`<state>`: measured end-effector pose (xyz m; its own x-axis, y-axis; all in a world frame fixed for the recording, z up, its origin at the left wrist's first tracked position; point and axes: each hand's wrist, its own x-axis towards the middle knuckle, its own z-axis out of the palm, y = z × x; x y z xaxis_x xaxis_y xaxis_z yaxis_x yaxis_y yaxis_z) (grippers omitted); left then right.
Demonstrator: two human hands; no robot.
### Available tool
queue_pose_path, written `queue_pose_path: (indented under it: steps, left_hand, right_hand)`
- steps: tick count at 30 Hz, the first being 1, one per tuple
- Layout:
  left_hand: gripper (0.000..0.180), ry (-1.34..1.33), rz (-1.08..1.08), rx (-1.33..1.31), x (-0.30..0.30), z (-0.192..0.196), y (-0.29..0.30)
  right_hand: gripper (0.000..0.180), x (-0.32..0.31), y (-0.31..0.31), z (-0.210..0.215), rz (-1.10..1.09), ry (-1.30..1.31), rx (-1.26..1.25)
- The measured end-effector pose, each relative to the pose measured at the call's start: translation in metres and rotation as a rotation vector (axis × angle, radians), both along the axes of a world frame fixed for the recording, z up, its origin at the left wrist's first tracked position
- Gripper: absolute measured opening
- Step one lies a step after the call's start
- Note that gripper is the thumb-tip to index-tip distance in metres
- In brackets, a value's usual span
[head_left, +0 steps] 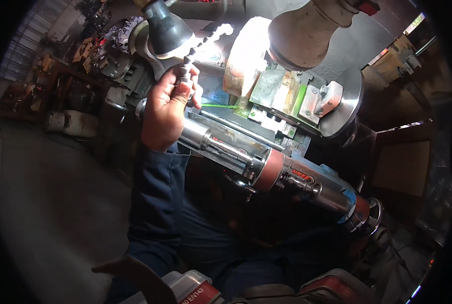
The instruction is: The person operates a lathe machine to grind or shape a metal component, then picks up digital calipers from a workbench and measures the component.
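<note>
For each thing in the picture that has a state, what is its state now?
Left hand: closed around the drill bit.
Drill bit: held, tip pointing up and to the right.
Grinding wheel: brightly lit; spinning or not, cannot tell.
Metal cylinder: lying slanted below the machine.
Right hand: not in view.

Your single head camera looks steeply down, close over the bench grinder [286, 96], its rim bending edges.

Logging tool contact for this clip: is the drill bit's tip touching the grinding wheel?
No. The left hand holds the drill bit with its tip up in the air, clearly apart from the grinding wheel.
</note>
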<state>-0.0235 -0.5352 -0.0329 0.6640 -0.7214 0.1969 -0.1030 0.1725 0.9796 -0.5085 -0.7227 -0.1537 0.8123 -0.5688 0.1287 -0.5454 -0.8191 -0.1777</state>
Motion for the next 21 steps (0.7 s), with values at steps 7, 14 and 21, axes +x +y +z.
queue_pose_path:
  steps: [7,14,21]
  left_hand:
    - [0.016,0.006,0.087,-0.001,-0.02,0.007,-0.016]
    - [0.02,-0.01,0.123,0.046,-0.016,0.012,-0.017]
    - [0.018,0.033,0.066,0.003,-0.019,0.015,-0.02]
  right_hand:
    - [0.02,0.046,-0.006,0.014,0.2,0.061,0.04]
    - [0.018,0.082,-0.011,0.024,0.358,0.1,0.052]
    - [0.016,0.111,-0.014,0.035,0.5,0.13,0.034]
